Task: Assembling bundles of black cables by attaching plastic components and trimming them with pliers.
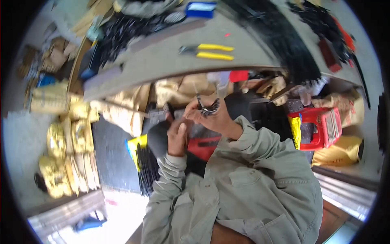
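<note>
My right hand (219,120) is held in front of my chest, its fingers closed round several small black curved pieces (209,107) whose kind I cannot make out. Close beside it, my left hand (176,137) has its fingers bent together near the right fingertips. Whatever the left fingers pinch is too small and blurred to name. Beyond both hands, pliers with yellow handles (215,51) lie on the grey worktable (162,51).
Long black strips (280,40) lie across the table's right part, and a heap of black pieces (122,34) is at its left. A blue box (200,9) stands at the back. Low on the right is a red plastic stool (325,128); gold packages (55,173) are stacked at left.
</note>
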